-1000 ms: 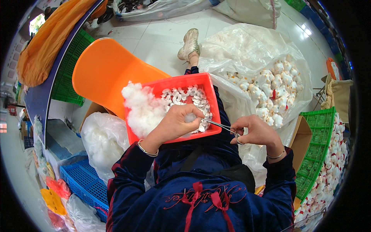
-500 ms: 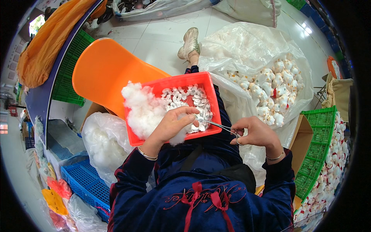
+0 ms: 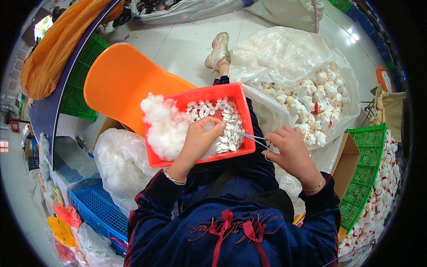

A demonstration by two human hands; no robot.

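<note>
A red tray (image 3: 247, 118) rests across my lap. Fluffy white stuffing (image 3: 165, 127) fills its left side, and several small white pieces with grey on them (image 3: 231, 116) lie in the right side. Over the tray, my left hand (image 3: 199, 139) is closed in a pinch; whatever sits between the thumb and finger is too small to make out. My right hand (image 3: 290, 150), just past the tray's right edge, holds ring-handled metal forceps (image 3: 251, 137). Their tips point left, close to the left fingertips.
An orange chair (image 3: 129, 84) stands beyond the tray. To the right lies a clear plastic bag (image 3: 267, 49) with white stuffed pieces (image 3: 307, 104), near a green crate (image 3: 364, 164). At left are a bag of stuffing (image 3: 118, 155) and a blue crate (image 3: 100, 213).
My left hand has drawn slightly left and up, its pinch moving back from over the white pieces. My right hand has turned, with its fingers raised higher round the forceps.
</note>
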